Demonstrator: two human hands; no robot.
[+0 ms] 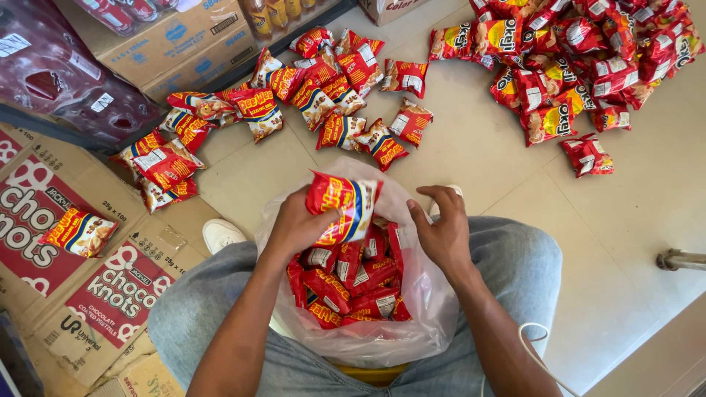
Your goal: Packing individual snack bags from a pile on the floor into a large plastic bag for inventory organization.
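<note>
My left hand (298,224) grips a red and yellow snack packet (344,206) over the mouth of a clear plastic bag (426,309) that rests between my knees. Several more red packets (349,287) lie inside the bag. My right hand (443,228) pinches the bag's right rim, fingers curled on the plastic. I am seated in blue jeans, and one white shoe (220,234) shows on the tiled floor.
Loose red snack packets lie scattered on the floor ahead (331,95), with a bigger heap at the upper right (573,59). Flattened cardboard boxes (44,213) lie at the left with one packet (79,231) on them. Cartons (176,44) stand behind. A metal leg (680,259) is at right.
</note>
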